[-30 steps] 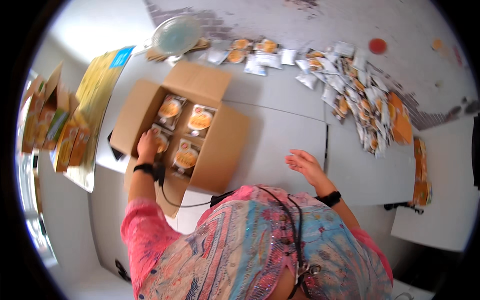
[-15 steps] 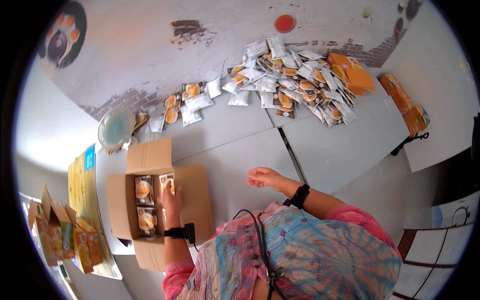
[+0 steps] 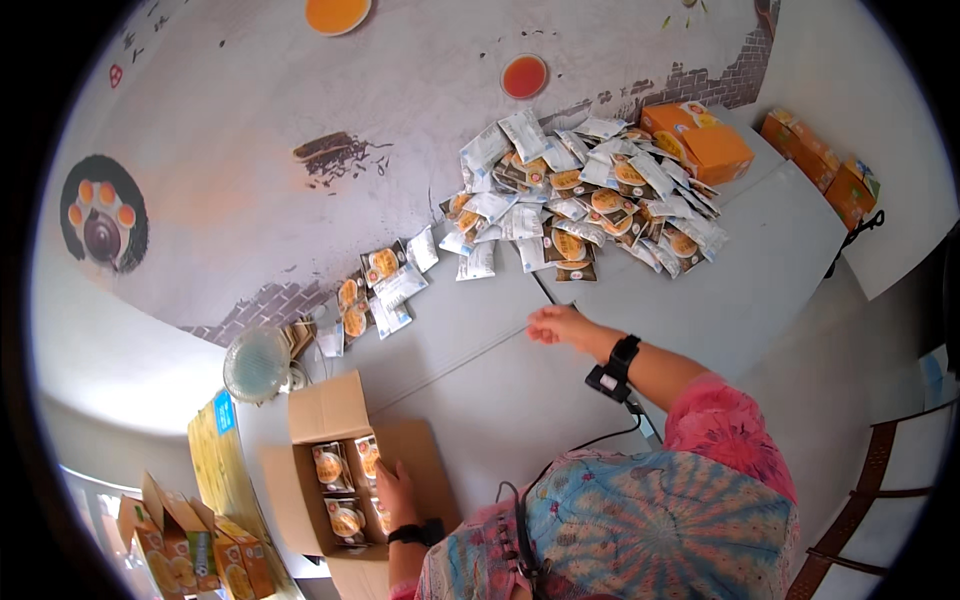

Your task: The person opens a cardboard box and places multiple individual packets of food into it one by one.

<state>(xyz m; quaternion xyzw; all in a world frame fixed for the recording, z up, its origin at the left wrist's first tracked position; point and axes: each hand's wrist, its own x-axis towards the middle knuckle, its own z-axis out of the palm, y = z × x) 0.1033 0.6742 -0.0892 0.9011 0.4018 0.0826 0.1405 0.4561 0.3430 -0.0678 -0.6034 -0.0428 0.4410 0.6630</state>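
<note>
- The left hand [image 3: 397, 492] was at the right side of the open cardboard box [image 3: 322, 398], near the right-hand column of packets. A second earlier it had been over the left-hand column; half a second earlier it had been at the upper right packet.
- The left hand's fingers pointed up along that column; I could not tell whether they gripped anything or only rested there.
- The right hand [image 3: 562, 325] hung over the table [image 3: 480, 365], its fingers loosely bent and drawn together, with how far they were closed hard to tell. A second earlier those fingers had been stretched out straighter.
- The right hand was now near the front edge of the heap of packets [image 3: 605, 205], apart from it; before, it had been much farther away.
- Inside the box, the upper left packet [image 3: 331, 467] and the lower left packet [image 3: 345, 520] lay in full view. The upper right packet [image 3: 367, 457] showed beside the left hand, which partly covered the lower right one.
- The view had swung rightward, so the box now sat lower in it, while the heap lay as before, with the orange carton [image 3: 697, 142] behind its right end.
</note>
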